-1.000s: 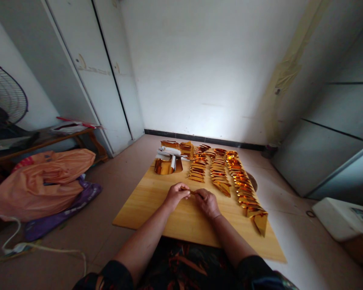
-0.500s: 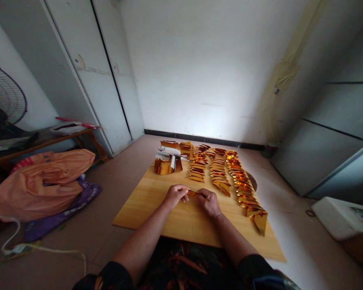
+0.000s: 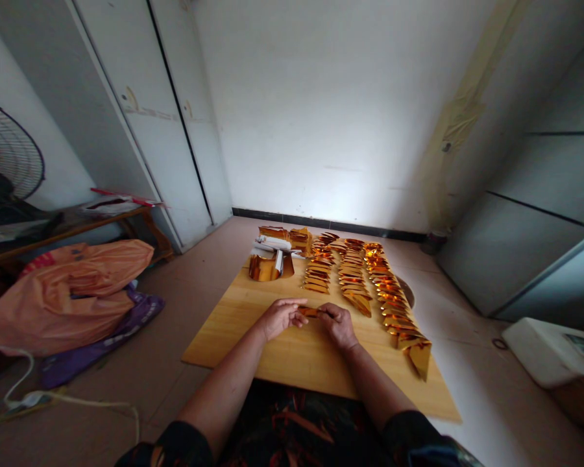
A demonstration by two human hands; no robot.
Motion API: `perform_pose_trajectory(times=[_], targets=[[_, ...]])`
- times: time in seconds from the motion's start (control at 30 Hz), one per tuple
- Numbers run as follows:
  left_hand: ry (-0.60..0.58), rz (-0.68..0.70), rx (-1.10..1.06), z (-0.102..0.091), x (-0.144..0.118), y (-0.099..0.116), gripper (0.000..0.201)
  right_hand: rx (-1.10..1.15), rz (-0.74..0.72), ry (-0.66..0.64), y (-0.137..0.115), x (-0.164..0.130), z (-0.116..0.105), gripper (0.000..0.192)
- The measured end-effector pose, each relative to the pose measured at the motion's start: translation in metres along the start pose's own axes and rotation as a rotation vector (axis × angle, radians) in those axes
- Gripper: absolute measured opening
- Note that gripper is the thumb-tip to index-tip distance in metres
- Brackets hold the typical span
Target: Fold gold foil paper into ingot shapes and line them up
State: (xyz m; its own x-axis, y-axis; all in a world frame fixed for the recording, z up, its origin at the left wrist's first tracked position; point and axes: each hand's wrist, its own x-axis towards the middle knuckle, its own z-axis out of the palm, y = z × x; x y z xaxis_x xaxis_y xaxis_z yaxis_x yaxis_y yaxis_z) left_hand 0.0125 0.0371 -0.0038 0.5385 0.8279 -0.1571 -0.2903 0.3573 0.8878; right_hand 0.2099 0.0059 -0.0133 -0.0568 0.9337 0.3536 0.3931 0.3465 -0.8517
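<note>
At far left a fan (image 3: 7, 155) and an orange bag (image 3: 68, 292) are seen on the floor, well apart from the work. A wooden board (image 3: 233, 324), laid flat as a desk, carries everything. At its far left corner loose gold sheets (image 3: 267, 264) are stacked, seemingly as stock. The left hand (image 3: 279, 316) rests on the board, its fingers (image 3: 296, 314) pinching one end of a small gold foil piece (image 3: 309, 312); the other end is pinched by the right hand (image 3: 339, 324), so the piece is held taut between them, low over the board near its middle. To the right, folded gold pieces (image 3: 384, 292) are laid in overlapping rows, apparently kept in order.
</note>
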Motion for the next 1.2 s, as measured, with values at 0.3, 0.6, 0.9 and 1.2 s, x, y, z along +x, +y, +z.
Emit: perform_pose_trajectory(times=[0.3,0.6,0.9,1.2], targets=[[0.215,0.072,0.126,0.022,0.009,-0.011,0.048,-0.427,-0.275,0.118,0.009,-0.002,0.003,0.022],[0.23,0.083,-0.065,0.029,0.01,-0.019,0.036,-0.599,-0.376,0.094,0.005,-0.003,0.004,0.023],[0.242,0.116,-0.163,0.028,0.008,-0.017,0.037,-0.454,-0.252,-0.016,-0.005,-0.003,0.001,0.02],[0.23,0.099,-0.142,0.025,0.007,-0.017,0.051,-0.366,-0.183,-0.013,-0.009,-0.003,-0.001,0.021]])
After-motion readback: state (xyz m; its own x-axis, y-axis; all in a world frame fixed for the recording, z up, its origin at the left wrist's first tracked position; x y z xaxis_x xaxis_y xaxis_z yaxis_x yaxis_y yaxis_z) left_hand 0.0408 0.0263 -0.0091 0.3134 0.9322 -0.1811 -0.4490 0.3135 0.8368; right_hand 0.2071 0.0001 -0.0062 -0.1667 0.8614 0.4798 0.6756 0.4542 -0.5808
